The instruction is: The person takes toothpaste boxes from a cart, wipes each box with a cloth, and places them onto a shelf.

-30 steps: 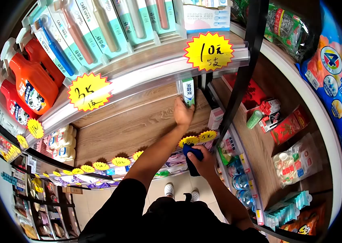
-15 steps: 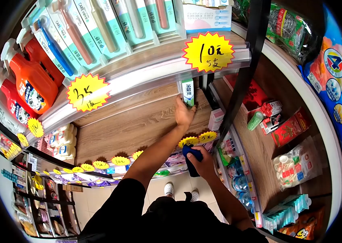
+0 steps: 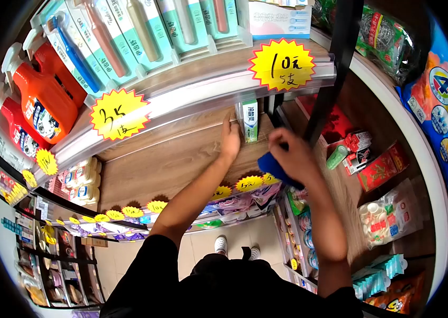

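Note:
My left hand is just left of an upright green-and-white toothpaste box on the wooden shelf. Its fingers are stretched out, pointing toward the back, and hold nothing. Whether it touches the box I cannot tell. Over the shelf's right end, my right hand is closed on a dark blue cloth, which hangs below the fingers. The small pale pink box at that end is hidden behind the right hand.
Above runs a shelf with boxed toothbrushes, orange pump bottles and a yellow price tag. A black post stands at the right, before a side shelf with a bagged item. White bottles stand left.
My left hand has come off the toothpaste box and moved left. My right hand has risen with the blue cloth from the shelf's front edge toward the right end.

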The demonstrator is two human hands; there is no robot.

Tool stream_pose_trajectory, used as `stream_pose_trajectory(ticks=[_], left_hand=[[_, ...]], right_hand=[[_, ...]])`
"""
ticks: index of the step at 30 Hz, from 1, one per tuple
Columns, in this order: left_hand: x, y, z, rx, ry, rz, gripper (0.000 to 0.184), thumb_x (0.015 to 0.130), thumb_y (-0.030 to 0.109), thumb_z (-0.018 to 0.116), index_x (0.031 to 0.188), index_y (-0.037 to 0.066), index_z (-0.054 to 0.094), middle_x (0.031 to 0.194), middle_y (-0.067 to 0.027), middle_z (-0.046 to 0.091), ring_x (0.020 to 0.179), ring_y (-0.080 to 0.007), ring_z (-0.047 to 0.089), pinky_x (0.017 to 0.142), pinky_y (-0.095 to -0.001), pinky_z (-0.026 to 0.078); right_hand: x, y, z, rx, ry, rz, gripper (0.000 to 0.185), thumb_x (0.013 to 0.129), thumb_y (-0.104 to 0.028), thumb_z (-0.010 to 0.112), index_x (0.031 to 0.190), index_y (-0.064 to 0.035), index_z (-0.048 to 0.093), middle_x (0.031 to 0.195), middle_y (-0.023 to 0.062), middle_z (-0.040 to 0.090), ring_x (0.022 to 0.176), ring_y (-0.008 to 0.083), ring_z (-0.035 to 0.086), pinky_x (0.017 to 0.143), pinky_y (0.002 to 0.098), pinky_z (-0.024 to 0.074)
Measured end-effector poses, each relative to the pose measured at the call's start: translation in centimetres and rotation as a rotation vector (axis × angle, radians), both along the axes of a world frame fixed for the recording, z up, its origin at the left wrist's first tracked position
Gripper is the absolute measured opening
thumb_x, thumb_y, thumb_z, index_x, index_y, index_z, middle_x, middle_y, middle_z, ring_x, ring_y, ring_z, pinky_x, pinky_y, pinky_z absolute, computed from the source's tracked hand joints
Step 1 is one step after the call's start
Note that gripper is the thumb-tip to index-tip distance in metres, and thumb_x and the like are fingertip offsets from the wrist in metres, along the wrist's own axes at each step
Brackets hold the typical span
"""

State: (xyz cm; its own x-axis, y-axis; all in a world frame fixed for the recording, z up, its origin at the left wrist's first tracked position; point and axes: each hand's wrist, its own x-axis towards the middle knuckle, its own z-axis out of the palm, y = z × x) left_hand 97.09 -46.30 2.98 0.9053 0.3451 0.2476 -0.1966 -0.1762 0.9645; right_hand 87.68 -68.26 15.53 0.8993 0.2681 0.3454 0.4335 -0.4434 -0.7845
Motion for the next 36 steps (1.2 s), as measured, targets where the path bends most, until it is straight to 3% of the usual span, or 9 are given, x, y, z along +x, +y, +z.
stream_pose_trajectory(ticks=[2,4,9,14,16,21,23,32,36], left_hand=[[1.4,0.2,-0.6,-0.18,-0.077,0.002,0.052,0.099,0.019,0.045,0.146,-0.001,0.042,0.13,-0.017,0.057,0.11,-0.024,0.055,0.101,-0.0314,0.042],[-0.3,0.4,2.0,-0.2,-0.104,-0.044,0.049,0.101,0.024,0.046,0.145,0.002,0.044,0.138,-0.0161,0.053,0.123,-0.0256,0.05,0.107,-0.0338,0.038],[-10.9,-0.2,6.1,-0.661,0.013,-0.441,0.044,0.103,0.037,0.05,0.131,0.004,0.056,0.133,-0.0113,0.058,0.124,-0.0222,0.054,0.107,-0.035,0.041],[-18.8,-0.3,5.0,-0.514,0.109,-0.474,0.039,0.104,0.024,0.053,0.139,0.006,0.05,0.127,-0.0071,0.058,0.118,-0.0149,0.053,0.104,-0.0303,0.041],[-20.5,-0.1,4.1,-0.575,0.166,-0.497,0.041,0.104,0.023,0.055,0.14,0.006,0.048,0.128,-0.0072,0.057,0.119,-0.015,0.053,0.104,-0.0305,0.041],[-24.8,-0.8,0.5,-0.774,0.23,-0.574,0.05,0.101,0.022,0.062,0.145,0.008,0.041,0.133,-0.0062,0.054,0.122,-0.0162,0.053,0.105,-0.0335,0.042],[-25.4,-0.5,-1.4,-0.536,0.24,-0.47,0.04,0.101,0.019,0.062,0.137,0.007,0.05,0.122,-0.0038,0.061,0.113,-0.0145,0.058,0.101,-0.0324,0.045],[-31.0,0.5,0.1,-0.442,0.281,-0.066,0.035,0.099,0.026,0.065,0.125,0.004,0.057,0.111,-0.0054,0.065,0.099,-0.0131,0.062,0.09,-0.0292,0.051],[-34.6,3.2,-1.5,-0.488,0.284,0.154,0.038,0.098,0.031,0.065,0.122,0.003,0.059,0.106,-0.0072,0.068,0.093,-0.0154,0.064,0.087,-0.0305,0.051]], right_hand=[[1.7,0.7,4.3,-0.125,-0.007,-0.008,0.025,0.093,-0.025,0.066,0.105,-0.0028,0.065,0.092,0.0118,0.07,0.089,0.022,0.068,0.08,0.0335,0.0516],[2.2,2.1,5.6,-0.244,-0.022,-0.02,0.026,0.093,-0.025,0.066,0.105,-0.0026,0.064,0.093,0.0117,0.07,0.09,0.0229,0.069,0.081,0.0335,0.0519],[-1.2,6.7,0.1,0.187,-0.022,-0.018,0.025,0.095,-0.029,0.067,0.095,-0.0038,0.064,0.088,0.0114,0.068,0.084,0.0187,0.066,0.077,0.0333,0.05],[-6.0,8.7,-5.6,0.301,0.054,-0.123,0.026,0.096,-0.027,0.065,0.098,-0.0022,0.061,0.086,0.0131,0.066,0.083,0.0205,0.065,0.076,0.033,0.0496],[-7.2,8.7,-6.8,0.375,0.192,-0.109,0.028,0.097,-0.03,0.064,0.104,-0.0033,0.06,0.092,0.0168,0.069,0.089,0.0325,0.068,0.079,0.0388,0.0511],[-10.3,9.4,-9.5,0.525,0.122,-0.142,0.028,0.098,-0.026,0.063,0.107,0.0002,0.058,0.093,0.0167,0.067,0.088,0.0271,0.066,0.082,0.0368,0.0497],[-12.2,9.1,-9.1,0.543,0.249,-0.078,0.021,0.099,-0.019,0.061,0.107,-0.0002,0.057,0.097,0.0091,0.062,0.091,0.0172,0.058,0.086,0.0317,0.0466],[-16.8,9.2,-13.3,0.303,0.042,0.135,0.042,0.092,-0.024,0.07,0.125,-0.0005,0.057,0.119,0.0183,0.063,0.109,0.0323,0.063,0.095,0.0377,0.0487],[-19.0,11.2,-15.2,0.554,0.68,0.444,0.046,0.094,-0.029,0.072,0.126,-0.0008,0.057,0.114,0.0111,0.065,0.103,0.0188,0.063,0.09,0.0326,0.0502]])
